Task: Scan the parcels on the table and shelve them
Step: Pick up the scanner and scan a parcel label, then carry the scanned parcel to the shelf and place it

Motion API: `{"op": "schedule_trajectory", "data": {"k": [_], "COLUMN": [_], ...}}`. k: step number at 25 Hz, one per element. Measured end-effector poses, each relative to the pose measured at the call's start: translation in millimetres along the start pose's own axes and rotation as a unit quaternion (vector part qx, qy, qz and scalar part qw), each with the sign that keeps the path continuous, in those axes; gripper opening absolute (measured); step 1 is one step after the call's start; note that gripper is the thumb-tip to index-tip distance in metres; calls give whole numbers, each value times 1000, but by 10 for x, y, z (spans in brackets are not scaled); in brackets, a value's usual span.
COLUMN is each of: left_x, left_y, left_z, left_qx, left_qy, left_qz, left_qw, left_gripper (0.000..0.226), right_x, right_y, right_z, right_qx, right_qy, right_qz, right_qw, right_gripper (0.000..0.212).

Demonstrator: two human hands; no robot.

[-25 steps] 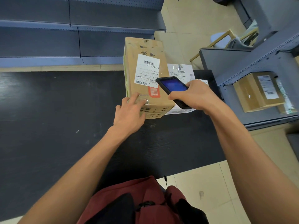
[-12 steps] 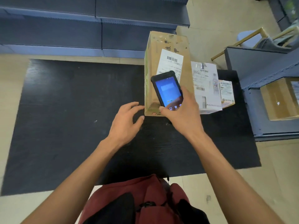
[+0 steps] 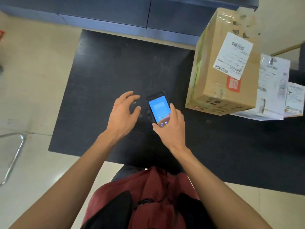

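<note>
A tall brown cardboard parcel [image 3: 212, 76] with a white barcode label stands on the black table [image 3: 105, 70] at the right. Beside it, further right, lie a white parcel [image 3: 272, 90] and a small labelled box [image 3: 295, 98]. My right hand [image 3: 171, 128] holds a handheld scanner [image 3: 158, 109] with a lit blue screen, low over the table and left of the brown parcel. My left hand [image 3: 121, 115] hovers just left of the scanner with fingers spread, holding nothing.
Blue-grey shelving [image 3: 115, 19] runs along the far side of the table. A metal chair frame [image 3: 13, 154] stands on the tiled floor at the left. My red top and a black strap fill the bottom of the view.
Both hands have drawn back from the brown parcel toward the table's middle. The scanner has come away from the label. The view has swung left, so the parcels now sit at the right.
</note>
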State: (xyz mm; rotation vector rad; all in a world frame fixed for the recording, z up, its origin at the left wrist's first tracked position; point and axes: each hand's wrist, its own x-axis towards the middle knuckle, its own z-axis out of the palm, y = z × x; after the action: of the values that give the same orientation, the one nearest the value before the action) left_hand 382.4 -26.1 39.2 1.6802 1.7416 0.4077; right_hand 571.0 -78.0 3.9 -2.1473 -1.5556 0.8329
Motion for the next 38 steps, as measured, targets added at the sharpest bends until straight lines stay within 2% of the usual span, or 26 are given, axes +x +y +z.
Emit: {"op": "schedule_trajectory", "data": {"k": [6,14,20,23,26,28,32,35,38], "left_x": [-289,-365,-288,-231,-166,-92,157,414,653], "left_y": [-267,-309,-190,-54,122,238,612,938,1233], "left_z": [-10,21,90,153,229,268,403,534,669], "left_qx": [-1,-11,0,5,5,3,-12,-2,3], "left_qy": [-34,-87,-102,-107,-113,-112,-122,-121,-135], "left_qz": [-44,-45,-29,-12,19,42,105,162,184], "left_qw": [998,995,994,994,993,993,987,979,974], "left_gripper": [39,39,40,41,43,44,48,57,77], "right_x": [38,-165,-184,-157,-147,-143,-96,-10,131], "right_y": [161,444,541,560,531,468,512,714,967], "right_z": [491,753,772,676,463,234,-489,-1086,-1551], "right_qx": [-73,-119,-145,-167,-133,-94,-18,6,-4], "right_qy": [-42,-25,-26,-55,-64,-26,143,227,276], "right_qz": [-1,14,15,21,7,-22,-48,-32,0], "right_qw": [996,992,989,984,989,995,988,973,961], "right_gripper": [104,103,99,96,88,77,60,57,60]}}
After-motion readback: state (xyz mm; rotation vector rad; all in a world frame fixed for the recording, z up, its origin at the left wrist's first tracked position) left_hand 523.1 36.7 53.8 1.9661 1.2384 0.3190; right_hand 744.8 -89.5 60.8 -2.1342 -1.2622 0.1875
